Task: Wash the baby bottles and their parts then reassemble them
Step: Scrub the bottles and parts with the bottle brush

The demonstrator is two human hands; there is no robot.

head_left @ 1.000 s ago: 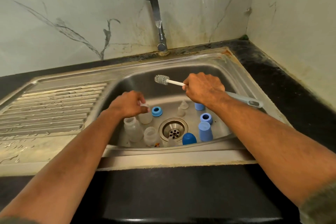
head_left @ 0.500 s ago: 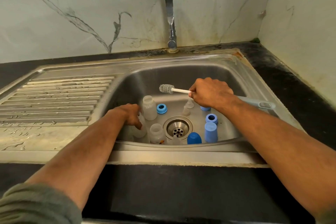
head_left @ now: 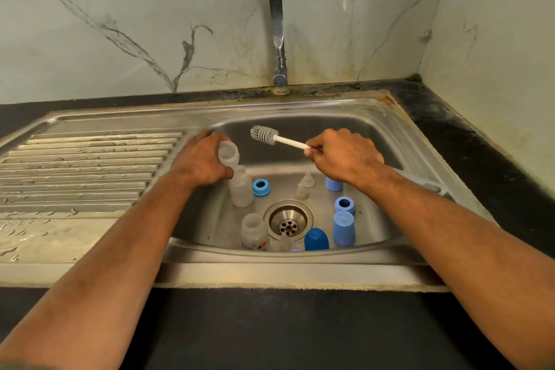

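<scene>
Over the sink's left edge, my left hand holds a clear bottle tilted, my right hand gripping the bottle brush; best to steady the mouth before inserting bristles.

Three bottles, two hands.

Both bare forearms reach forward. The left hand curls, gripping. The right hand pinches with curled fingers.

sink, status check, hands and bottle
Left hand grips clear bottle, lifted, mouth toward brush. Right hand grips bottle brush, head just outside bottle. Tap dry; nothing between.
</scene>
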